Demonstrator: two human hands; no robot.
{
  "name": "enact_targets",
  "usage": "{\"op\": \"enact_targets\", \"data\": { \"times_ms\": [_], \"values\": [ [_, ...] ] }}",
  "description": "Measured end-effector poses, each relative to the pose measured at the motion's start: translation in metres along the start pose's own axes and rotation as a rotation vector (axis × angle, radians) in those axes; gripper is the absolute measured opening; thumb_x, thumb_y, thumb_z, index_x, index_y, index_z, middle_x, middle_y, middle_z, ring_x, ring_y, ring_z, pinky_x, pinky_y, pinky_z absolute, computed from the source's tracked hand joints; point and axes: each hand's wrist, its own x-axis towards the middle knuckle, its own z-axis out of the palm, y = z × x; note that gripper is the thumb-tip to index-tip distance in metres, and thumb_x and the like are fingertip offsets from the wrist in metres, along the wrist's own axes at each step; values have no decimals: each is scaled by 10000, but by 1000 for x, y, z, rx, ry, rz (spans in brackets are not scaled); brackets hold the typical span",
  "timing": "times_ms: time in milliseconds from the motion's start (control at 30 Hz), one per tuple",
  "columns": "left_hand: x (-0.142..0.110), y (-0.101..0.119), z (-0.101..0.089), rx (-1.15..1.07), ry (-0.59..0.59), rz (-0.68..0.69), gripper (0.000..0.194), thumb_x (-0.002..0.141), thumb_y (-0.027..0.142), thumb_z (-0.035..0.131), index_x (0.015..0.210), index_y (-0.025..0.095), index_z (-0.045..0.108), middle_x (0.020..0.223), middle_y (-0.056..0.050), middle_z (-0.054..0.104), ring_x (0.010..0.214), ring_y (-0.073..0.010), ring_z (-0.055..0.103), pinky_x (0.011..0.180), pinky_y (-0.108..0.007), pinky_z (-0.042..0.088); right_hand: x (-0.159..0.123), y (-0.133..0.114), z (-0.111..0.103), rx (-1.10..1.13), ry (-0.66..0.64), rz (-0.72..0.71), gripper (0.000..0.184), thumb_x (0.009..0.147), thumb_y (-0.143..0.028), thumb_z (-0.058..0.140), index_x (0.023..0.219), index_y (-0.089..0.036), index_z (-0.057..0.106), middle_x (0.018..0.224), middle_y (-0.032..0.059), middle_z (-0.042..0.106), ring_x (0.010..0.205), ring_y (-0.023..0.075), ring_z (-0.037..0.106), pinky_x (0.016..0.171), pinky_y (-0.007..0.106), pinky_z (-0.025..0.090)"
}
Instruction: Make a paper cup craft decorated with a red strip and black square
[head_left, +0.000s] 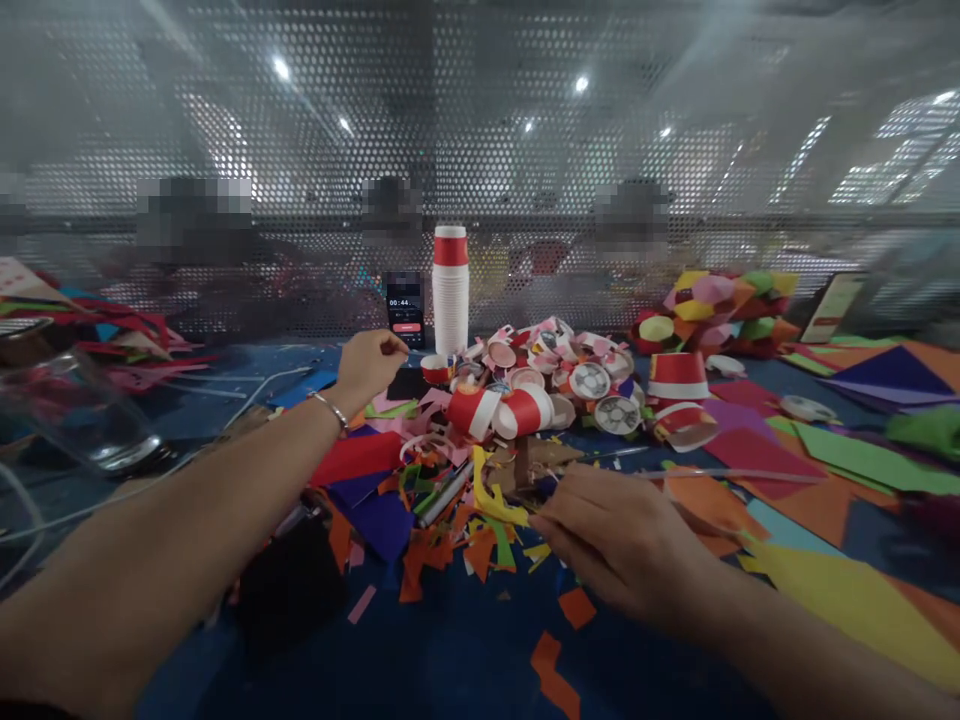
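My left hand (371,365), with a silver bracelet (328,412) at the wrist, reaches toward the back with its fingers curled together. It is just in front of a phone (405,312) that stands upright with a running timer. Whatever its fingers may hold is hidden. Left of a pile of cut paper cups (589,380), a small cup piece (436,369) lies beside this hand. Lower down, my right hand (611,535) pinches the end of a bent yellow paper strip (487,492) over colourful scraps. A silver pen-like stick (448,492) lies left of the strip.
A tall stack of paper cups (451,300) stands at the back. Coloured paper sheets (832,590) spread on the right, near a cluster of paper shapes (720,305). A glass jar (82,400) and a white cable (255,395) are on the left. A perforated screen (495,180) rises behind.
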Motion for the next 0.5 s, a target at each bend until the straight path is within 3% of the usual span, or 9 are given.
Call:
{"op": "enact_targets", "data": {
  "times_ms": [233, 500],
  "values": [
    [59, 44, 30, 100, 84, 142, 381, 1020, 376, 673, 1345, 181, 635, 1357, -119, 657, 1147, -263, 685, 961, -482, 607, 0, 2, 5, 76, 20, 49, 330, 1072, -207, 470, 768, -207, 599, 686, 24, 627, 645, 164, 523, 595, 314, 406],
    [98, 72, 17, 195, 207, 224, 370, 1014, 372, 684, 1337, 197, 642, 1354, -112, 659, 1161, -265, 683, 963, -469, 604, 0, 4, 2, 124, 24, 78, 303, 1066, -194, 475, 799, -199, 619, 688, 19, 637, 635, 158, 532, 587, 305, 394]
  ]
}}
